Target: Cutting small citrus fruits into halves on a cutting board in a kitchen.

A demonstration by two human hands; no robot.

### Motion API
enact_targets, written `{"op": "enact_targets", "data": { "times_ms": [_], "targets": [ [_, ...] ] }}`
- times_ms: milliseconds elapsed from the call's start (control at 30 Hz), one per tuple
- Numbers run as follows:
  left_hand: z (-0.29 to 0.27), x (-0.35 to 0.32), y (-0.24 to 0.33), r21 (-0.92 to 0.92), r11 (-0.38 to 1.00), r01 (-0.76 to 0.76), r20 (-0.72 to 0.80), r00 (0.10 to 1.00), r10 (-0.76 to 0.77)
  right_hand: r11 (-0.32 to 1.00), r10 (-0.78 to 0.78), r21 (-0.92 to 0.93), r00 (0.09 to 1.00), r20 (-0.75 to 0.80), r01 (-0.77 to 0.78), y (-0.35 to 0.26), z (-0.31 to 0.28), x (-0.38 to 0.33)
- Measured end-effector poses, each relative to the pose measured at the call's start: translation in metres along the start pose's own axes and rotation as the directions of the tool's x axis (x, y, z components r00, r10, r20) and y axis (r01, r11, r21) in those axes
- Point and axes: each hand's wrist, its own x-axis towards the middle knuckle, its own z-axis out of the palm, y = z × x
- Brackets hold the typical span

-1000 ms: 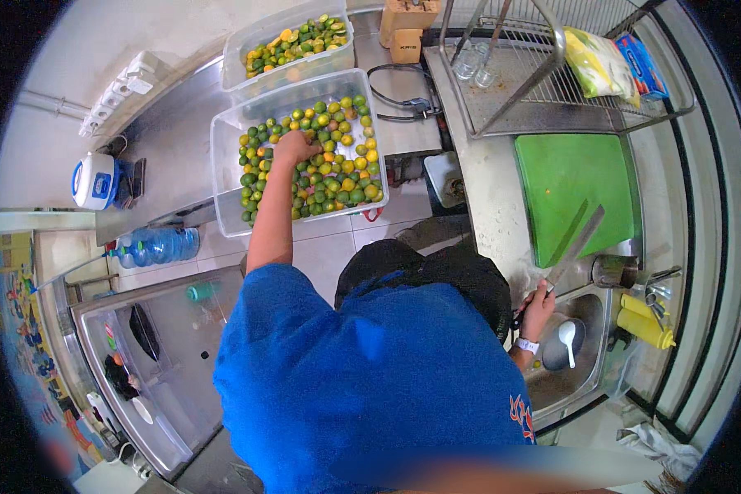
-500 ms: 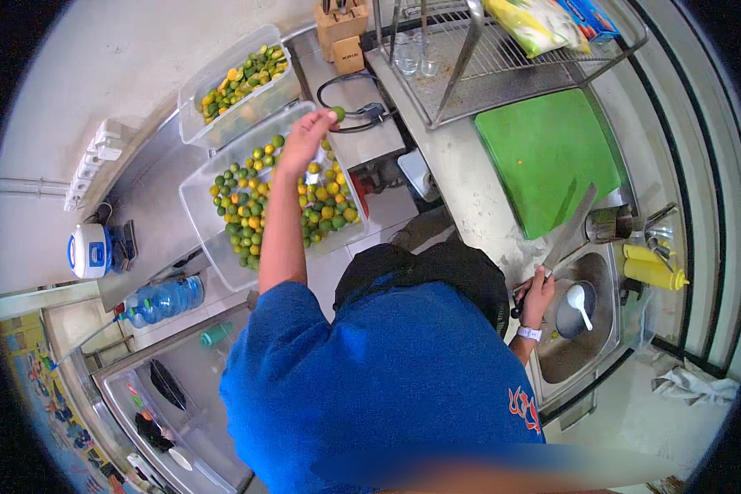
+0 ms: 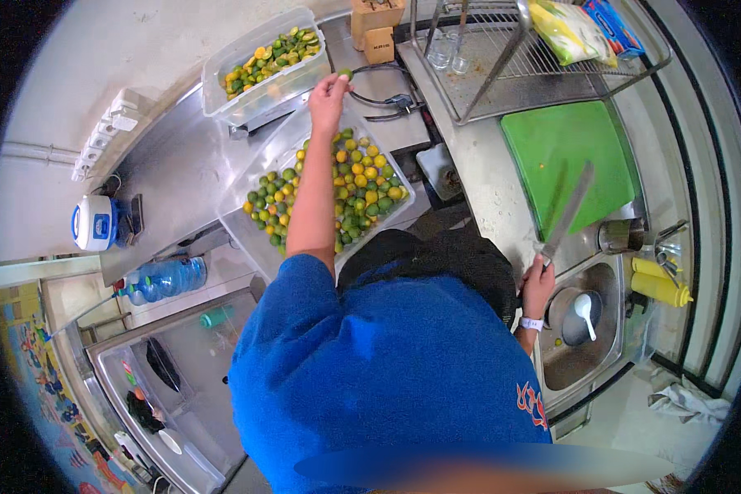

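Between the fingertips of my left hand (image 3: pixel 330 99) is a small green citrus fruit (image 3: pixel 346 73). My left arm reaches over a clear plastic tub (image 3: pixel 243 226) of whole green and yellow citrus fruits. Cut pieces of the same kind of fruit fill a second clear tub (image 3: pixel 263 97) beyond it. On the right, my right hand (image 3: pixel 537 290) grips a large knife (image 3: pixel 570 212) by its handle, blade pointing away and up over the near edge of a green cutting board (image 3: pixel 576 152). A small orange speck lies on the board.
A sink (image 3: pixel 580 362) holding a bowl and a white spoon (image 3: pixel 585 316) is beside my right hand. A wire rack (image 3: pixel 502 90) with glasses stands behind the board. A knife block (image 3: pixel 379 33) and a black cable (image 3: pixel 387 100) are at the back. Yellow squeeze bottles (image 3: pixel 660 284) stand right of the sink.
The view has shifted, so most things sit further right. My left hand, still holding the fruit, has moved away from me. The knife's blade has swung slightly over the cutting board's edge.
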Motion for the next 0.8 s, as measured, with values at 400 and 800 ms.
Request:
{"op": "enact_targets", "data": {
  "times_ms": [400,800],
  "targets": [
    [0.019,0.015,-0.006,-0.145,0.988,0.056,0.144,0.989,-0.034,0.827,-0.400,-0.067,0.669,0.627,0.558,-0.109,0.119,0.031],
    [0.012,0.014,-0.005,-0.130,0.983,0.131,0.265,0.960,-0.093,0.827,-0.407,0.099,0.468,0.784,0.553,-0.103,0.240,0.037]
  ]
}}
